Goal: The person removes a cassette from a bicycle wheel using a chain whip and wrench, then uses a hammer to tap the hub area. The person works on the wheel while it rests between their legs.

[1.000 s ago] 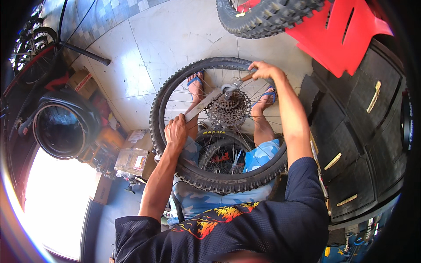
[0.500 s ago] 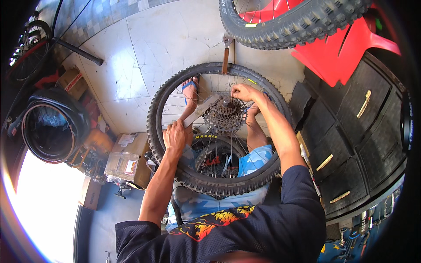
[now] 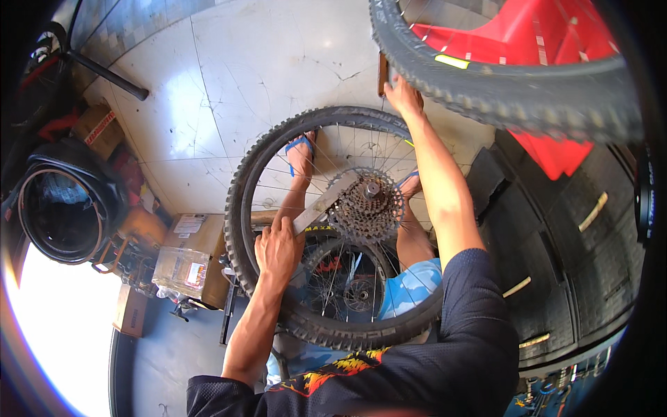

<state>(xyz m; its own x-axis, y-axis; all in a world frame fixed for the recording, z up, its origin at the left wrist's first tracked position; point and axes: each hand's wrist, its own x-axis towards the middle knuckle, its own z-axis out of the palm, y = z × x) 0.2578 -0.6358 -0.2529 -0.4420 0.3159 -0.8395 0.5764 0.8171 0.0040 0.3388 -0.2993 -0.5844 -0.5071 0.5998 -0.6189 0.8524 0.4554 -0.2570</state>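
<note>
A knobby-tyred bicycle wheel (image 3: 240,208) lies across my lap with its cassette (image 3: 367,212) facing up. My left hand (image 3: 276,250) is closed around the end of a flat metal chain whip (image 3: 323,205), whose far end rests against the cassette's sprockets. A round metal fitting (image 3: 372,188) stands at the cassette's centre. Beyond the wheel's far rim, my right hand (image 3: 405,96) reaches forward with its fingers apart. Close to those fingertips is the brown handle of a wrench (image 3: 383,74) on the floor; the wrench's head is hidden behind another tyre.
A second large wheel (image 3: 500,90) leans over a red plastic chair (image 3: 556,31) at the far right. Another wheel (image 3: 358,295) sits below the one on my lap. Dark drawers (image 3: 549,243) stand on the right. Cardboard boxes (image 3: 187,254) and hanging tyres (image 3: 66,201) line the left.
My right hand has left the cassette's centre and stretched away toward the wrench handle. The left hand keeps its grip on the chain whip. The whole view has shifted slightly.
</note>
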